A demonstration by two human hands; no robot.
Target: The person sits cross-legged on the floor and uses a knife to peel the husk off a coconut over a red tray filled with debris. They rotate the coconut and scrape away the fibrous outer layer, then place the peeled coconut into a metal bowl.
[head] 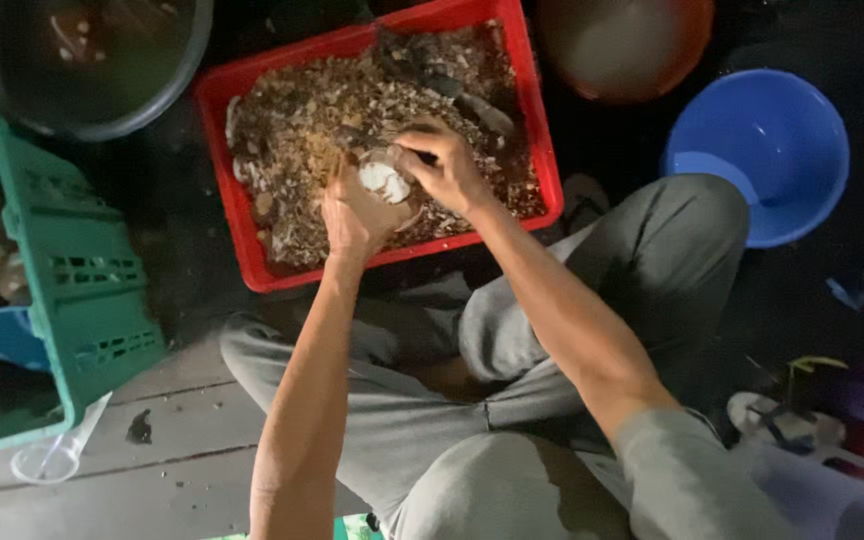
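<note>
Head view: left hand (352, 212) cupped under pale shell (386, 181), fingers curled around it, grip closed on shell. Right hand (448, 165) pinched shut just above, fingertips touching shell's top edge; small tool possibly there, cannot tell. Both over red crate (242, 215) of broken shell bits. Green basket (82, 290) left, blue bowl (762, 150) right, grey-trousered knees below.

- Left hand (352, 215) cups a pale shell (384, 182) over the red tray (222, 90).
- Right hand (449, 165) pinches at the shell's top edge.
- Tray holds a heap of brown shell bits.
- Green crate (87, 290) at one side, blue bowl (762, 150) and orange bowl (622, 45) at the other.
</note>
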